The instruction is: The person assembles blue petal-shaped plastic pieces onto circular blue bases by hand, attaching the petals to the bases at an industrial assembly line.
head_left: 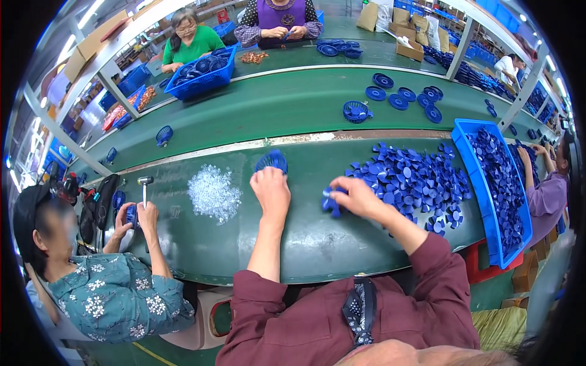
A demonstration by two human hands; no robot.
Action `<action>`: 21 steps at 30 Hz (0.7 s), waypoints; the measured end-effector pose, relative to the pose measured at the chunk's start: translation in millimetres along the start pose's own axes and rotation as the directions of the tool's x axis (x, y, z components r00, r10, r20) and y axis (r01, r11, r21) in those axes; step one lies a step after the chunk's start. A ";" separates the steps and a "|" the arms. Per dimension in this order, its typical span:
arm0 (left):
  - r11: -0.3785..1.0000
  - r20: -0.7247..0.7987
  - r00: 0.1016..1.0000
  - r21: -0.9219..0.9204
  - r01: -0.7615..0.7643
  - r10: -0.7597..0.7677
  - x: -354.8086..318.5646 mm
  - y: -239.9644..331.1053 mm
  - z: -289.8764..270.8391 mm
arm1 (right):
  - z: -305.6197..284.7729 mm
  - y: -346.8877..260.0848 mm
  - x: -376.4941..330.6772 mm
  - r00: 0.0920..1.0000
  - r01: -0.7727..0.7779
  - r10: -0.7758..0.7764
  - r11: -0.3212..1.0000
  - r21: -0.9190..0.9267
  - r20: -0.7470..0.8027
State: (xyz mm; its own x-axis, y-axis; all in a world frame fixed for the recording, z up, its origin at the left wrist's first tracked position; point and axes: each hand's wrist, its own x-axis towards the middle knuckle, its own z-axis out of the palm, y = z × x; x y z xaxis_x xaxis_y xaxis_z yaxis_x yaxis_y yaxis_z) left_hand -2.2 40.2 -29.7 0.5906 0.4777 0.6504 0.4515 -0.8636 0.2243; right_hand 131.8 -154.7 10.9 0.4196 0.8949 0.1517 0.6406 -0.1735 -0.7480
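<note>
My left hand is closed on a blue round slotted grille, which sticks out past my fingers on the far side. The fingertips are partly hidden behind the knuckles. To the right, my right hand pinches a small blue fan blade just above the green tabletop. A loose pile of blue fan blades spreads beside and beyond my right hand. A heap of small transparent plastic pieces lies to the left of my left hand.
A long blue tray full of blue blades stands at the right. On my left a co-worker holds a hammer and a blue part. Across the green belt, with several round blue grilles, other people work near a blue basket.
</note>
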 end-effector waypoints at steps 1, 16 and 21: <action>0.999 -0.106 0.994 0.009 0.031 -0.030 5.8 -1.4 1.8 | 2.6 -5.7 -9.3 0.996 -0.049 0.045 0.997 0.052 0.074; 0.940 0.144 0.989 -0.336 0.061 -0.013 1.2 38.8 -1.9 | 31.7 -7.8 -68.8 0.982 0.189 -0.185 0.928 -0.321 0.043; 0.989 0.208 0.973 -0.132 -0.070 0.097 0.9 38.1 -1.4 | 32.1 -13.5 -61.1 0.992 0.119 -0.091 0.919 -0.376 0.090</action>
State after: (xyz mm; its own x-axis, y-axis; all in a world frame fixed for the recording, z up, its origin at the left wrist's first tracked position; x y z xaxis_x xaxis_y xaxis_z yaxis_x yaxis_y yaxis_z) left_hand 14.6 7.5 -19.5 0.7577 0.4146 0.5040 0.3165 -0.9088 0.2719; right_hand 76.9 -193.8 -9.0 0.2995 0.9405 0.1605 0.8803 -0.2075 -0.4267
